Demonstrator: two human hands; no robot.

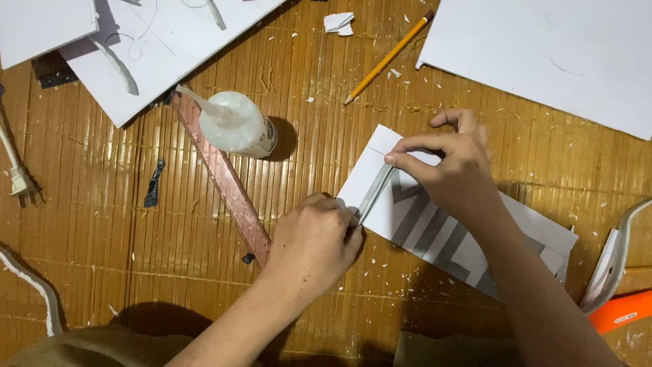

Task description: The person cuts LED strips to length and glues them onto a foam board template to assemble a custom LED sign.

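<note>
Glue bottle point(239, 124) lies on its side near the tabletop's point(136, 231) far-left part, beside a long ruler point(227, 187). Left hand point(314, 246), fingers clenched, presses the near end of a grey strip point(374, 194) onto a white card point(468, 231) right of centre; right hand point(451, 170) pinches the strip's far end. Uneven pressure could seat the strip crooked. A pencil point(388, 58) lies towards the far edge.

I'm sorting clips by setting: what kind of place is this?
Probably a home craft or model-making spot on a bamboo mat. A glue bottle, a pencil and cut white boards lie about among paper scraps, while both hands press a grey strip onto a white piece.
</note>
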